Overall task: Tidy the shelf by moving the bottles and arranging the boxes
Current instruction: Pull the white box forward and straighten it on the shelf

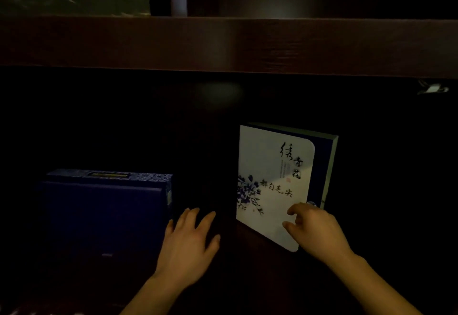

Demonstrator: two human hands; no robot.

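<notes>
On the left of the dark lower shelf stands the dark blue box (pixel 104 210), its patterned top edge just catching the light; beside its right end my left hand (pixel 188 243) hovers flat, fingers straight and spread, over the dark gap between the two boxes, holding nothing; further right the white tea box (pixel 270 178), with blue flowers and brush lettering, stands upright, turned at an angle to the shelf front; my right hand (pixel 314 228) is at its lower right corner, fingers loosely bent, not closed round it, and I cannot tell whether the tips touch its face; no bottles show, so I judge this the box-arranging step; next, I reckon, the white box needs gripping by its edges and squaring beside the blue one.
</notes>
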